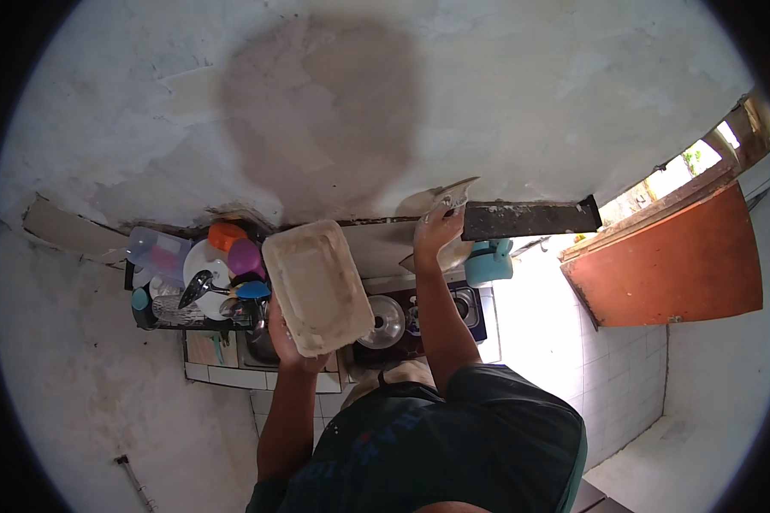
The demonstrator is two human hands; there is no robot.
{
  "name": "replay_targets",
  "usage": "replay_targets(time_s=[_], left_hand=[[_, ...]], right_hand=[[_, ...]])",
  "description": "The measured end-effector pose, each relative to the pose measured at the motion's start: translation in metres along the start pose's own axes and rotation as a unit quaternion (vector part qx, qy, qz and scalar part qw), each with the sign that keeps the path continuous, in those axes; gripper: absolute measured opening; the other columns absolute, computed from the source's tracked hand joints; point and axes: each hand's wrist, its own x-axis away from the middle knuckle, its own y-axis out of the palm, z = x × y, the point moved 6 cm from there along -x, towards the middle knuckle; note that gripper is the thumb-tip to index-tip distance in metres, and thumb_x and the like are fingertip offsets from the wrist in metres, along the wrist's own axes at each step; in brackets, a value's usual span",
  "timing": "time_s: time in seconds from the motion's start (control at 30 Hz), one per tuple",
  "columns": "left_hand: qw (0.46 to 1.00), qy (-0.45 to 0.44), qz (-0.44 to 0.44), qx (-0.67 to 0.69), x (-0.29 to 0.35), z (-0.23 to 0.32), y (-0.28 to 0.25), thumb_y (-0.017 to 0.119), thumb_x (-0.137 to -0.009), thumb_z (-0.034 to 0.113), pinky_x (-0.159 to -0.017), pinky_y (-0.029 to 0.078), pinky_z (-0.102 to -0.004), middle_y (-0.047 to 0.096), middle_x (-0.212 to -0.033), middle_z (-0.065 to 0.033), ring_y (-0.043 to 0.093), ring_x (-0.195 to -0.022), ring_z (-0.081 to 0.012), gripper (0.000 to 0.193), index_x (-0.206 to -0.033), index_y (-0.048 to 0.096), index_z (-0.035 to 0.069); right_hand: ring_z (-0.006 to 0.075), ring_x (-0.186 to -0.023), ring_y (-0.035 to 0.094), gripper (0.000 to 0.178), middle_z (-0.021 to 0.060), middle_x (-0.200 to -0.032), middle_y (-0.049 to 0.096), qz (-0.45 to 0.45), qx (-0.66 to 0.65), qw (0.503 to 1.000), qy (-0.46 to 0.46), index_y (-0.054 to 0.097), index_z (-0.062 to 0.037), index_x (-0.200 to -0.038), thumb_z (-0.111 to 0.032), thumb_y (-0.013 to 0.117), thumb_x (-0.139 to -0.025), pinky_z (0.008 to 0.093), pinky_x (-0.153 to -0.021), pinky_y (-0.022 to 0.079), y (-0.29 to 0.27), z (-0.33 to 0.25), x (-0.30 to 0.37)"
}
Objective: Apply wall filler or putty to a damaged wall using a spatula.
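Observation:
My left hand grips a pale rectangular plastic tub from below and its left side. Whitish paste is smeared over the inside of the tub; much of that hand is hidden behind it. Farther out, my right hand is closed round a putty knife. Its blade sits at the lower part of the plastered wall, just left of a dark narrow shelf. Whether the blade touches the wall, I cannot tell. White smears mark my right fingers.
A dish rack with bowls, a plate and ladles stands left of the tub. Below are a gas stove with a round metal lid and a teal jug. An orange panel hangs by the window at right.

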Motion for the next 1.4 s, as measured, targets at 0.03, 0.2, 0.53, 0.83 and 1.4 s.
replay_targets(time_s=[0.03, 0.2, 0.53, 0.83, 1.4], left_hand=[[1.000, 0.007, 0.012, -0.014, 0.001, 0.002, -0.005, 0.037, -0.101, 0.042, -0.099, 0.049, -0.0493, 0.057, -0.130, -0.0081, 0.059, -0.117, -0.0295, 0.049, -0.138, 0.046, 0.012], [0.998, 0.028, 0.044, -0.034, 0.007, 0.017, -0.017, 0.038, -0.100, 0.044, -0.096, 0.051, -0.0478, 0.057, -0.130, -0.0075, 0.059, -0.117, -0.0285, 0.049, -0.138, 0.046, 0.013], [0.999, 0.051, 0.009, -0.017, 0.020, 0.034, 0.010, 0.038, -0.099, 0.047, -0.092, 0.053, -0.0450, 0.060, -0.124, -0.0061, 0.061, -0.111, -0.0259, 0.049, -0.134, 0.050, 0.015], [1.000, 0.019, 0.016, -0.015, 0.021, 0.025, 0.010, 0.037, -0.100, 0.045, -0.094, 0.052, -0.0458, 0.059, -0.127, -0.0067, 0.061, -0.113, -0.0269, 0.049, -0.135, 0.049, 0.012], [0.994, 0.081, -0.016, -0.078, 0.030, 0.050, 0.001, 0.036, -0.100, 0.047, -0.093, 0.052, -0.0457, 0.056, -0.127, -0.0055, 0.060, -0.112, -0.0254, 0.051, -0.137, 0.045, 0.014]], right_hand=[[0.0309, -0.070, 0.060, 0.033, 0.0264, -0.087, 0.062, -0.006, 0.008, 0.999, 0.039, 0.058, 0.0107, -0.110, -0.018, 0.051, -0.095, 0.0397, -0.066, 0.048, 0.007, 0.002, 0.004], [0.0258, -0.059, 0.058, 0.027, 0.0234, -0.077, 0.062, -0.125, 0.098, 0.983, 0.091, 0.062, 0.0083, -0.110, -0.013, 0.054, -0.096, 0.0369, -0.058, 0.048, 0.045, -0.043, 0.038], [0.0389, -0.063, 0.059, 0.015, 0.0185, -0.071, 0.060, -0.176, 0.060, 0.982, -0.022, 0.059, 0.0026, -0.093, -0.012, 0.057, -0.090, 0.0474, -0.057, 0.044, 0.015, 0.010, 0.081], [0.0332, -0.069, 0.059, 0.031, 0.0209, -0.082, 0.064, 0.017, 0.050, 0.998, -0.035, 0.059, 0.0062, -0.109, -0.022, 0.054, -0.097, 0.0424, -0.065, 0.046, -0.011, 0.080, 0.034], [0.0400, -0.074, 0.061, 0.020, 0.0229, -0.085, 0.061, -0.352, -0.019, 0.928, -0.121, 0.061, 0.0030, -0.101, 0.001, 0.055, -0.082, 0.0467, -0.065, 0.047, 0.064, 0.015, 0.146]])
